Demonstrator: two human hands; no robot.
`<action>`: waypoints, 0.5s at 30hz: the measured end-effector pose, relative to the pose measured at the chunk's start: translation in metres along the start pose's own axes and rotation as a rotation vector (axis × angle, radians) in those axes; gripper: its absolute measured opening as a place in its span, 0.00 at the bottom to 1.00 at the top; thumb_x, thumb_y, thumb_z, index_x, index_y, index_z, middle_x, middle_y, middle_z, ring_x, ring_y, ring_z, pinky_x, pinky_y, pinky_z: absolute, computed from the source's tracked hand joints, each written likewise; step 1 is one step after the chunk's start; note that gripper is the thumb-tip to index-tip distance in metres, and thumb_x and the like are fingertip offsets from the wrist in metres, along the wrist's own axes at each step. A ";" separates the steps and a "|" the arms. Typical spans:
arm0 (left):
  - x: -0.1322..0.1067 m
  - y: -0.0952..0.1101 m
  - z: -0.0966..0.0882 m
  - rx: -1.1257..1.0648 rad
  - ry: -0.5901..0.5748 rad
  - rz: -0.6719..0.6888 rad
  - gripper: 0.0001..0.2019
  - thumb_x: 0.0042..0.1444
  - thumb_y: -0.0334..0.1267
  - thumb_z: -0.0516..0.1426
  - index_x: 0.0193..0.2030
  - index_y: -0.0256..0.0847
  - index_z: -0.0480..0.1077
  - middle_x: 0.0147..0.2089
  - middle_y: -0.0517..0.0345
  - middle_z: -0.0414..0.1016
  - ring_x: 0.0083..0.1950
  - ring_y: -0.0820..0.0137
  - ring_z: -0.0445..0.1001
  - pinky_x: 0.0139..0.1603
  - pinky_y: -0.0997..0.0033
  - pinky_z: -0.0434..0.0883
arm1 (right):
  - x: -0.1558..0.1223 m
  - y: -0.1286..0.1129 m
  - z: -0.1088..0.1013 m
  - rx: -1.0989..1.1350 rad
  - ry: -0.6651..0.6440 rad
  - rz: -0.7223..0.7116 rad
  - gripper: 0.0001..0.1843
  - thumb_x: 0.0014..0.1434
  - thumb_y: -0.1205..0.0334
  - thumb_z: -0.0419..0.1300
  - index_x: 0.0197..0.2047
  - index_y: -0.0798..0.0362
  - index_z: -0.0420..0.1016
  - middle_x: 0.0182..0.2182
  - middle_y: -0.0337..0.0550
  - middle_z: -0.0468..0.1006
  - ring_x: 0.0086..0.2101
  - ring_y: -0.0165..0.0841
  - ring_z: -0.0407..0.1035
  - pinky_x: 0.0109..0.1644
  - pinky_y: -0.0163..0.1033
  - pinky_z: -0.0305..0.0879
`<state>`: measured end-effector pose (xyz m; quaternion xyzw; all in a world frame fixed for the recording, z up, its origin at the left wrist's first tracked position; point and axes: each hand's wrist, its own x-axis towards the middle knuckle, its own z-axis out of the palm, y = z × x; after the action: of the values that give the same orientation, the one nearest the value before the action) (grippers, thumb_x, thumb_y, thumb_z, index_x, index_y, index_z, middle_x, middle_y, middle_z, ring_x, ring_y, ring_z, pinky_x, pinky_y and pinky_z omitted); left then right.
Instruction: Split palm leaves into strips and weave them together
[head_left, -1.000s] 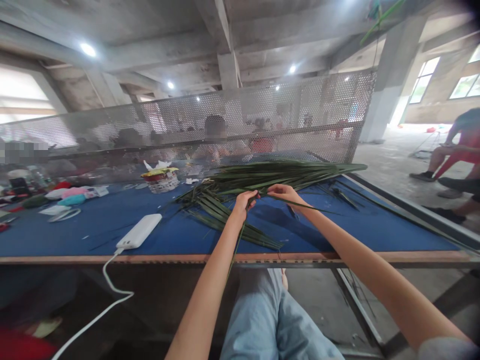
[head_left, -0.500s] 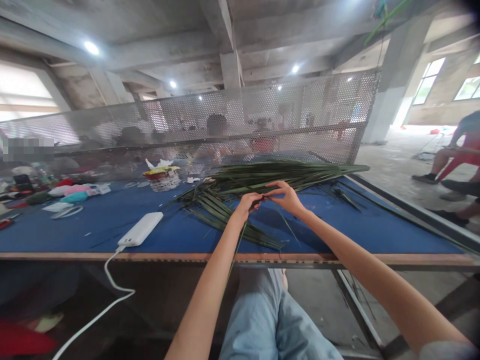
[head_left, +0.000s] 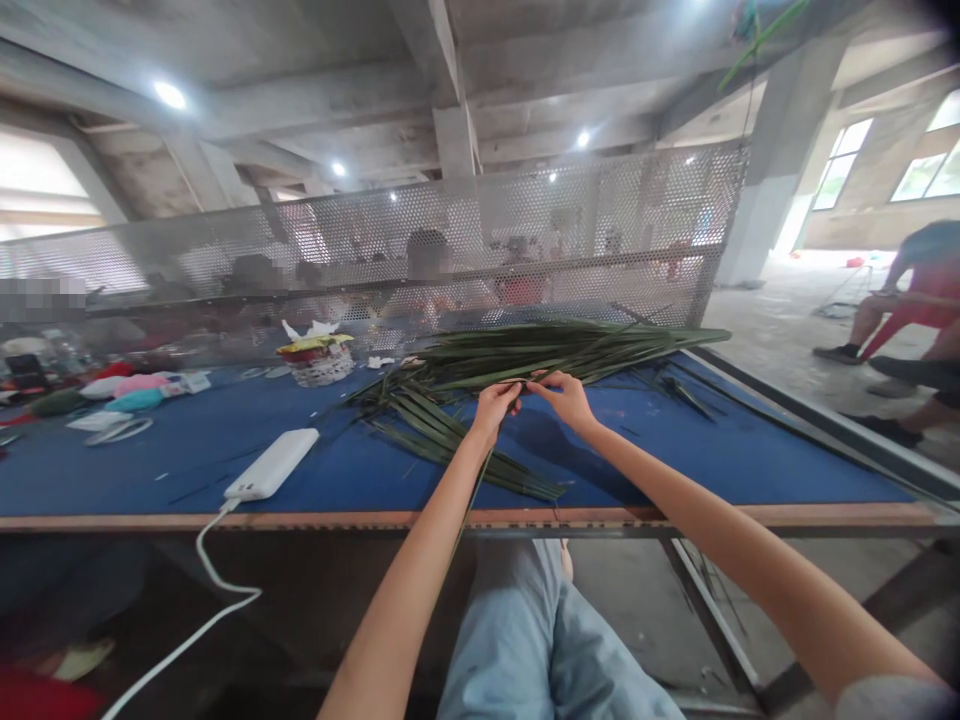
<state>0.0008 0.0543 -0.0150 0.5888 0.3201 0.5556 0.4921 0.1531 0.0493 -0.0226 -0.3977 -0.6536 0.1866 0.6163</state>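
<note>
My left hand [head_left: 496, 408] is closed on a thin green leaf strip [head_left: 474, 490], whose tail hangs along my left forearm toward the table's edge. Close beside it, my right hand [head_left: 568, 401] pinches the strip's other part, thumb and forefinger together near the left fingertips. The small piece between the fingers is mostly hidden. Behind both hands a large pile of long green leaves [head_left: 517, 352] lies across the table. A smaller bunch of leaves [head_left: 431, 425] spreads out to the left and beneath my left hand.
On the blue table [head_left: 187, 465] a white power bank [head_left: 274, 463] trails a white cable [head_left: 225, 570] over the front edge. A basket [head_left: 321, 362] with tissues stands behind it. Coloured bundles [head_left: 135, 390] lie at left. A perforated metal screen [head_left: 585, 220] closes the back. A seated person [head_left: 907, 290] is at right.
My right hand's fingers have drawn in from a more spread pose to a tighter pinch beside the left hand. The view has shifted slightly.
</note>
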 end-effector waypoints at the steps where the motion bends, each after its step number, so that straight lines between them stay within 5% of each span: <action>1: 0.000 0.000 0.000 0.005 0.002 -0.001 0.17 0.43 0.47 0.64 0.34 0.34 0.77 0.27 0.55 0.74 0.22 0.78 0.63 0.22 0.75 0.56 | 0.000 0.000 0.000 0.021 -0.021 0.028 0.17 0.50 0.45 0.63 0.26 0.52 0.80 0.32 0.45 0.79 0.39 0.39 0.72 0.47 0.43 0.63; 10: -0.005 0.007 0.003 0.087 -0.001 -0.033 0.11 0.46 0.43 0.61 0.27 0.35 0.75 0.20 0.60 0.69 0.21 0.77 0.62 0.22 0.75 0.55 | -0.003 -0.010 -0.007 0.151 -0.113 0.386 0.23 0.44 0.41 0.65 0.28 0.54 0.80 0.27 0.41 0.78 0.33 0.35 0.70 0.39 0.37 0.60; 15: -0.009 0.011 0.006 0.201 0.004 -0.019 0.11 0.44 0.42 0.63 0.27 0.35 0.76 0.18 0.61 0.66 0.21 0.77 0.60 0.22 0.75 0.55 | -0.004 -0.010 -0.008 0.179 -0.130 0.437 0.22 0.43 0.43 0.67 0.29 0.55 0.81 0.27 0.41 0.79 0.32 0.34 0.70 0.38 0.37 0.61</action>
<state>0.0030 0.0415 -0.0075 0.6308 0.3808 0.5172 0.4354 0.1579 0.0382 -0.0158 -0.4606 -0.5714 0.3978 0.5506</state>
